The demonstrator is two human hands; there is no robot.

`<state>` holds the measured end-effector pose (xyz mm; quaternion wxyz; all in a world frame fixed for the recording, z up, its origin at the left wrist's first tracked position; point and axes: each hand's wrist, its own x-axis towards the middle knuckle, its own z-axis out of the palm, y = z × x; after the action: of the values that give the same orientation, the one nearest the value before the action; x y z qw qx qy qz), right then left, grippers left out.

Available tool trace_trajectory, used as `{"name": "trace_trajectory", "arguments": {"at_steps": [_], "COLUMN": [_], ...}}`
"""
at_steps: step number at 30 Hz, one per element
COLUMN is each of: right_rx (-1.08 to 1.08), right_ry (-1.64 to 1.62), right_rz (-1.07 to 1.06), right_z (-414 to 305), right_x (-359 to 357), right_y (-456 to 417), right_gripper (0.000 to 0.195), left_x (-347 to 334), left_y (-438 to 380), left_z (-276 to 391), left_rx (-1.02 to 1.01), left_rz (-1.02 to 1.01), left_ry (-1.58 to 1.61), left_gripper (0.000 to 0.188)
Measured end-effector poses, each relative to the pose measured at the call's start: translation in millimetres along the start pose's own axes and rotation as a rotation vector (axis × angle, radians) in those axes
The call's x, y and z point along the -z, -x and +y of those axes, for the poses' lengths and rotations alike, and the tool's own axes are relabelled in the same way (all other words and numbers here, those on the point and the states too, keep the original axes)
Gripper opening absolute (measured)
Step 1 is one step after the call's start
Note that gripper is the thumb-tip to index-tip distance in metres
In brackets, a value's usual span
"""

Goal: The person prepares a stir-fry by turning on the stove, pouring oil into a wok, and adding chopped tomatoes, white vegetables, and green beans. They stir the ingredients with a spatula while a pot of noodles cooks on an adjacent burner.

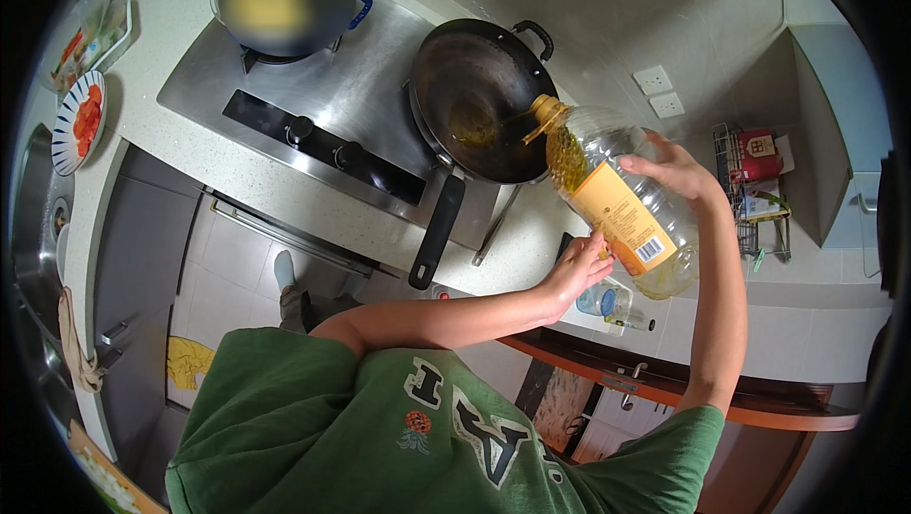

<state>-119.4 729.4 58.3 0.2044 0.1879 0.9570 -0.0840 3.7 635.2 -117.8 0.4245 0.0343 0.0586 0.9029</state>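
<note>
Both my hands hold a large clear plastic oil bottle (633, 172), tipped so its yellow neck points down to the left over the wok. My right hand (672, 166) grips the upper side of the bottle. Around its lower side, by the orange label, is my left hand (580, 275). A thin stream of oil seems to run from the mouth into the dark wok (455, 80), where a small pool of oil (473, 131) lies at the bottom. The wok sits on the right side of the steel gas stove, its black handle (438, 233) pointing towards me.
A blue-handled pot (285, 8) with blurred contents stands on the stove's (356, 65) left burner. At left are a striped plate of chopped red food (87, 119) and a tray of vegetables (99, 30). A metal utensil (495, 229) lies beside the stove. A wire rack (733, 186) hangs at right.
</note>
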Motion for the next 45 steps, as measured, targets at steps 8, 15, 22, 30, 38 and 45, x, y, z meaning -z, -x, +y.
{"name": "trace_trajectory", "arguments": {"at_steps": [8, 15, 22, 30, 38, 45], "right_rx": [0.066, 0.149, 0.182, 0.396, 0.452, 0.164], "right_ry": [-0.279, -0.442, -0.573, -0.763, -1.369, -1.485], "right_rz": [0.091, 0.313, 0.314, 0.602, 0.756, 0.648], "right_z": [23, 49, 64, 67, 110, 89], "right_x": [4, -17, -41, -71, -167, -274], "right_y": [24, 37, 35, 64, 106, 176], "right_gripper": [0.103, 0.096, 0.09, 0.103, 0.08, 0.115], "left_x": [-6, -2, 4, -8, 8, 38], "left_y": [7, 10, 13, 23, 40, 61], "left_z": [10, 9, 7, 34, 36, 47], "left_rx": [-0.049, -0.175, -0.189, -0.335, -0.552, -0.289], "left_rz": [0.045, 0.096, 0.185, 0.139, 0.087, 0.083], "left_ry": [-0.167, -0.382, -0.406, -0.545, -0.929, -0.775], "left_gripper": [0.05, 0.046, 0.043, 0.038, 0.033, 0.035]}}
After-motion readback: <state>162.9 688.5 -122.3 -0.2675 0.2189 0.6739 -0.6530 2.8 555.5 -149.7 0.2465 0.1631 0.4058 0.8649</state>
